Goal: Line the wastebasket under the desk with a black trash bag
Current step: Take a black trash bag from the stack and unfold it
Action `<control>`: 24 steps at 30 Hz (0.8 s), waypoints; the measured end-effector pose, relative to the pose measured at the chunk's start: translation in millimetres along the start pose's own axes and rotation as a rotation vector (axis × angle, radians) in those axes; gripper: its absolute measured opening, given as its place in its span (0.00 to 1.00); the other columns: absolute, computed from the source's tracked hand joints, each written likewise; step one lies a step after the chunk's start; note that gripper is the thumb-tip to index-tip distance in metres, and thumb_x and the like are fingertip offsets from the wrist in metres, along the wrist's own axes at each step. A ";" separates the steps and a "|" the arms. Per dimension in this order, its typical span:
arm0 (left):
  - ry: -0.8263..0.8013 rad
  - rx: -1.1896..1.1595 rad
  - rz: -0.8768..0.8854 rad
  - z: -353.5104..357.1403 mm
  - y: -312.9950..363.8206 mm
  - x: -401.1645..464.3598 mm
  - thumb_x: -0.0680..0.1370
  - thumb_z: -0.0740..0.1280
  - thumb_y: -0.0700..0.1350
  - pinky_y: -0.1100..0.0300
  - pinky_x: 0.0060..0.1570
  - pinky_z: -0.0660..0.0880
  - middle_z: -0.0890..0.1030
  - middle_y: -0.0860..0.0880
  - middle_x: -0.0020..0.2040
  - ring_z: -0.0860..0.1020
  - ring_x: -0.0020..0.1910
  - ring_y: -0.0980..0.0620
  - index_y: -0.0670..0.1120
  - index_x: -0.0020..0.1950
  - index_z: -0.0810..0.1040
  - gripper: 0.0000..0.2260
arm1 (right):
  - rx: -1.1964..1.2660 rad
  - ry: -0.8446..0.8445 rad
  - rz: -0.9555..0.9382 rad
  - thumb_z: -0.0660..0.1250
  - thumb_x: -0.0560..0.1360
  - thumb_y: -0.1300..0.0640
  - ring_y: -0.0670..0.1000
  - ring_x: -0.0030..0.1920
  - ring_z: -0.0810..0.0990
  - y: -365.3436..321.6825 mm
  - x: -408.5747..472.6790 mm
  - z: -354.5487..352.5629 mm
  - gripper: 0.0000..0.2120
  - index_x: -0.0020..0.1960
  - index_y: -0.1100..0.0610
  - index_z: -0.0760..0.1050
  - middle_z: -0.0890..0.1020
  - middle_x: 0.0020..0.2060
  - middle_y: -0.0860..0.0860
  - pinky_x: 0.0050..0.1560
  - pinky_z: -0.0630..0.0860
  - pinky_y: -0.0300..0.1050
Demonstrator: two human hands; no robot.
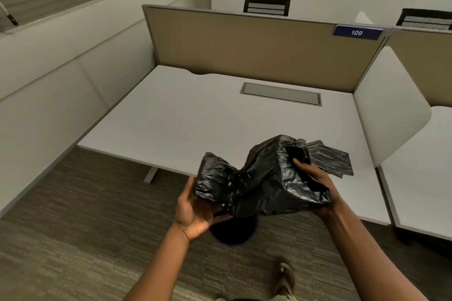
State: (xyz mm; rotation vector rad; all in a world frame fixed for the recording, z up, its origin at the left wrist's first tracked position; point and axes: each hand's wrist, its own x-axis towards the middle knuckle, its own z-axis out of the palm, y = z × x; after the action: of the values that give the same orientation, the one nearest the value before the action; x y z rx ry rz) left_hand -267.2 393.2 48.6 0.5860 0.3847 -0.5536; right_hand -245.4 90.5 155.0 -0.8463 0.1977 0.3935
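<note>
A crumpled black trash bag hangs in the air over the desk's front edge, held between both hands. My left hand grips its lower left side from below. My right hand grips its right side, thumb pressed into the plastic. Directly below the bag, on the carpet, stands the dark round wastebasket; only its front rim and dark opening show, the rest hidden by the bag and my left hand. The white desk lies beyond.
Folded black trash bags lie on the desk near its front right. A tan partition labelled 109 backs the desk, a white side panel bounds its right. A desk leg stands at left. My sandalled foot rests on carpet.
</note>
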 end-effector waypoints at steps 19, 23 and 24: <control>0.363 0.034 0.199 -77.9 3.8 -28.6 0.72 0.67 0.33 0.55 0.39 0.81 0.83 0.42 0.53 0.83 0.46 0.46 0.46 0.61 0.78 0.18 | -0.096 0.254 -0.132 0.59 0.80 0.67 0.52 0.34 0.87 -27.3 -60.2 -39.5 0.23 0.35 0.58 0.88 0.88 0.36 0.54 0.30 0.82 0.42; 0.542 0.289 0.165 -86.5 -5.4 -22.0 0.78 0.67 0.31 0.48 0.52 0.77 0.79 0.39 0.63 0.80 0.56 0.41 0.45 0.76 0.70 0.27 | -0.147 0.226 -0.050 0.71 0.74 0.61 0.59 0.43 0.87 -23.3 -47.5 -53.7 0.20 0.65 0.66 0.78 0.86 0.49 0.61 0.44 0.85 0.51; 0.634 0.406 0.152 -82.1 -8.3 -20.7 0.78 0.69 0.33 0.45 0.57 0.76 0.77 0.38 0.68 0.78 0.62 0.40 0.47 0.79 0.67 0.29 | -0.176 0.202 -0.030 0.73 0.72 0.60 0.60 0.44 0.87 -21.6 -43.5 -56.6 0.25 0.67 0.66 0.76 0.86 0.50 0.61 0.46 0.85 0.52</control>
State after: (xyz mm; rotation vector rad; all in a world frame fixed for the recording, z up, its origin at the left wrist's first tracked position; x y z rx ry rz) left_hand -303.5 445.3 -8.0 1.1790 0.8269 -0.2858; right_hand -276.9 23.3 147.2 -1.0617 0.3411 0.3001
